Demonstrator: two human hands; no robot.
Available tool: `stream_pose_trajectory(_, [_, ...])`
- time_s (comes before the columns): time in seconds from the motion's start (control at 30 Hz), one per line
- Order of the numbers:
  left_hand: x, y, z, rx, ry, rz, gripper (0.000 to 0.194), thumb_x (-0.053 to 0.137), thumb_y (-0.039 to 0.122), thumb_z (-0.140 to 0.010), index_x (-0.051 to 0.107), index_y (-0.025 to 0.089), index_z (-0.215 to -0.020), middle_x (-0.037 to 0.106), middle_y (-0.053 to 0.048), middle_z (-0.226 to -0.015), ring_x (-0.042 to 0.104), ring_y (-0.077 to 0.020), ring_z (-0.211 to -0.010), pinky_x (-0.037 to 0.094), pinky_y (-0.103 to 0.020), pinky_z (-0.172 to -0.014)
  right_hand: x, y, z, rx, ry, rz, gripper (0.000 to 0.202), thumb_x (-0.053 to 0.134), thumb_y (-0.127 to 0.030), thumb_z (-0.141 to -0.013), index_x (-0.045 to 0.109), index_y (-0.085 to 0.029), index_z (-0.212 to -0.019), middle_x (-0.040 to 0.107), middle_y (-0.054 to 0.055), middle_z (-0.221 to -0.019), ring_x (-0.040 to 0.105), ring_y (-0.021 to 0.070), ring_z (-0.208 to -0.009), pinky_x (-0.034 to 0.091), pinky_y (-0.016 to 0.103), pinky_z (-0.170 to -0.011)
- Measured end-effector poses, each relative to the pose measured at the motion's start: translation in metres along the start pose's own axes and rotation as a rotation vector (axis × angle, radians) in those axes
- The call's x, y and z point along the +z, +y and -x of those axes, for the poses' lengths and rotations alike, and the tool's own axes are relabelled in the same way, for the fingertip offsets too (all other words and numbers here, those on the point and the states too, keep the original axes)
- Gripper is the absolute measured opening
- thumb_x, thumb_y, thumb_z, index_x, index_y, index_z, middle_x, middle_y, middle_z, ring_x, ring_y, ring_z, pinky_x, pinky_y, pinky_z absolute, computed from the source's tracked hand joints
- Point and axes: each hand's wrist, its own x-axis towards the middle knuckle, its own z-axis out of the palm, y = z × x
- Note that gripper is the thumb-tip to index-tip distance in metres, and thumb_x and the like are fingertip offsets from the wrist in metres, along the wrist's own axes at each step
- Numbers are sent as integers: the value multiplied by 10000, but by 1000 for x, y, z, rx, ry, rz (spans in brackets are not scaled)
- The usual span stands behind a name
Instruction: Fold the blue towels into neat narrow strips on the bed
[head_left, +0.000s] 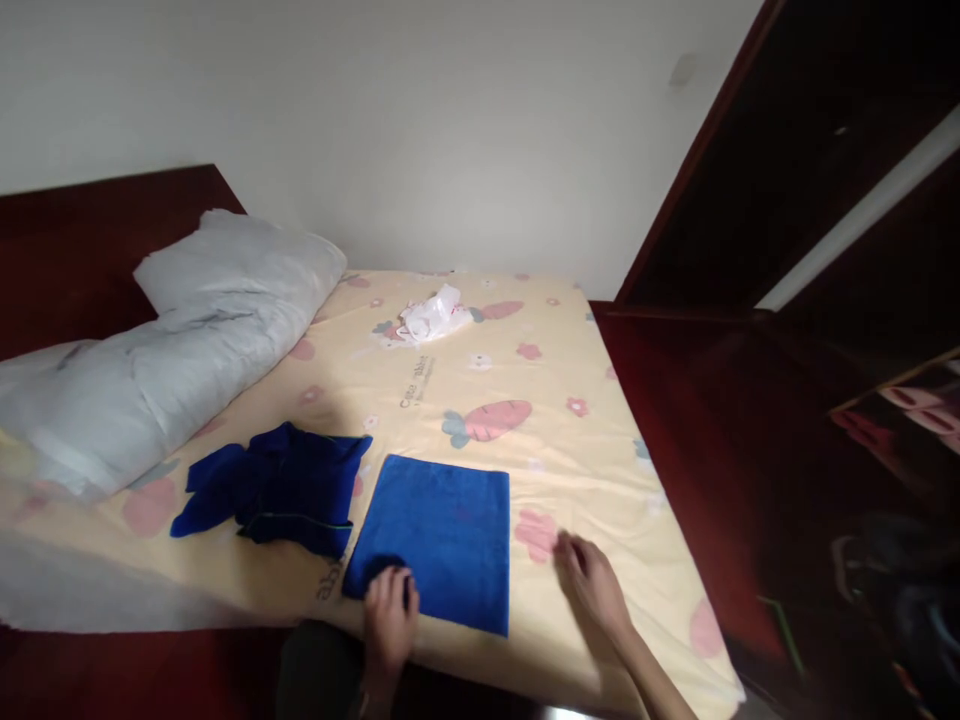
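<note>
Since the blue cloth (450,530) lies flat, I'm probably smoothing, left hand (390,612) curled, right hand (594,582) half-curled, can't tell if either's pinching, and next likely calls for gripping an edge.

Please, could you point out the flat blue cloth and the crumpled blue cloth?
Flat blue cloth (446,540), head view: centre of its upper surface.
Crumpled blue cloth (296,490), head view: its bunched middle.

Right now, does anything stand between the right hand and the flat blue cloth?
Nothing visible does; only the patterned sheet shows between the right hand and the right edge of the flat blue cloth.
</note>
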Motion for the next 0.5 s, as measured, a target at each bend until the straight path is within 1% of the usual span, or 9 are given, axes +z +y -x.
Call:
stream_pose_trajectory(0.07, [19, 57, 16, 171, -119, 47, 268, 504, 362, -946, 710, 270, -1091, 706, -72, -1118, 625, -244, -1053, 459, -363, -940, -19, 40, 52, 63, 92, -30, 532, 351, -665, -941, 684, -262, -1046, 722, 140, -1099, 660, 317, -1045, 527, 409, -935])
stream_pose_trajectory(0.13, [37, 111, 32, 239, -144, 27, 308, 610, 417, -884, 696, 287, -1150, 695, -55, -1168, 605, -260, -1096, 443, -389, -966, -30, 72, 96, 123, 153, -63, 600, 399, -708, -892, 698, -207, -1033, 733, 144, -1086, 683, 326, -1012, 551, 422, -908])
stream_pose_trajectory(0.17, [44, 132, 39, 247, -153, 4, 324, 636, 413, -865, 695, 279, -1155, 693, -56, -1160, 604, -263, -1087, 443, -396, -957, -33, 84, 113, 152, 181, -65, 608, 415, -712, -877, 703, -196, -1019, 740, 144, -1062, 697, 322, -965, 565, 416, -873])
stream_pose_trajectory(0.2, [49, 148, 45, 243, -155, -21, 322, 649, 391, -855, 696, 268, -1148, 694, -57, -1136, 606, -263, -1070, 446, -397, -944, -35, 93, 126, 172, 200, -63, 601, 427, -703, -872, 708, -189, -1005, 746, 141, -1037, 706, 314, -921, 576, 405, -835])
stream_pose_trajectory(0.23, [53, 158, 49, 237, -155, -43, 303, 647, 352, -856, 697, 259, -1140, 695, -54, -1101, 610, -256, -1045, 451, -392, -923, -36, 100, 134, 174, 214, -54, 580, 431, -682, -877, 711, -189, -997, 748, 138, -1020, 710, 305, -895, 580, 396, -812])
stream_pose_trajectory(0.27, [54, 162, 52, 233, -152, -63, 285, 635, 303, -862, 695, 254, -1136, 693, -48, -1064, 612, -246, -1021, 455, -383, -904, -37, 105, 138, 157, 229, -35, 554, 425, -653, -891, 713, -192, -995, 747, 134, -1017, 708, 300, -896, 578, 394, -813])
stream_pose_trajectory(0.3, [54, 162, 53, 233, -142, -79, 281, 622, 254, -865, 692, 250, -1137, 690, -42, -1035, 614, -237, -1003, 459, -374, -891, -37, 107, 138, 121, 245, -2, 530, 413, -618, -907, 716, -193, -1003, 742, 132, -1034, 700, 299, -926, 570, 402, -840])
stream_pose_trajectory(0.4, [49, 148, 52, 253, -81, -112, 313, 594, 160, -860, 677, 227, -1154, 680, -34, -1000, 611, -223, -979, 471, -351, -878, -36, 107, 123, -17, 349, 201, 509, 374, -527, -933, 715, -181, -1086, 693, 150, -1178, 626, 325, -1118, 491, 472, -990])
stream_pose_trajectory(0.5, [45, 135, 52, 257, -35, -119, 251, 560, 132, -880, 685, 200, -1087, 677, -36, -962, 608, -219, -962, 476, -335, -863, -30, 106, 105, -17, 479, 430, 561, 328, -471, -940, 674, -137, -1229, 597, 178, -1349, 500, 346, -1293, 378, 518, -1093])
